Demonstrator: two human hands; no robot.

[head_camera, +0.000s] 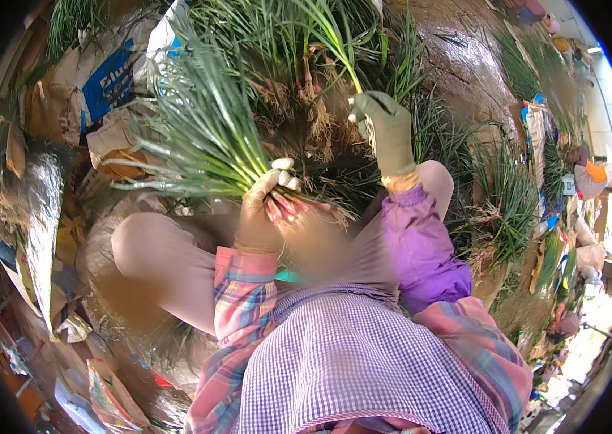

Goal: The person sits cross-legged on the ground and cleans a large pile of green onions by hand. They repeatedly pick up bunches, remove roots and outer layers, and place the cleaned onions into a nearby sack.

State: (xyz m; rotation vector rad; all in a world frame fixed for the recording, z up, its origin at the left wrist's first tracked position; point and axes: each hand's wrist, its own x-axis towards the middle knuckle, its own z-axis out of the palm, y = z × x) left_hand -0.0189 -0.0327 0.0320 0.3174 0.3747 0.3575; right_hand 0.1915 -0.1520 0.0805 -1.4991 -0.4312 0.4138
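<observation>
My left hand [258, 223], in a pale glove with white coverings on the fingertips, grips a bunch of spring onions [219, 144] around its lower stems. Their pinkish bulbs and stringy roots stick out to the right, and the long green leaves fan up and left. In a green glove, my right hand [391, 133] pinches a spring onion [341, 50] near its lower end, its leaves pointing up and out of the frame. Between and beyond both hands lies a heap of loose spring onions [270, 40] with tangled roots [321, 122] facing me.
More spring onions [509, 209] lie on the floor to my right. At left are a blue printed sack [108, 81] and a shiny plastic sheet [43, 233]. Wet-looking floor [471, 65] shows at upper right. Other people [590, 179] sit along the far right, partly blurred.
</observation>
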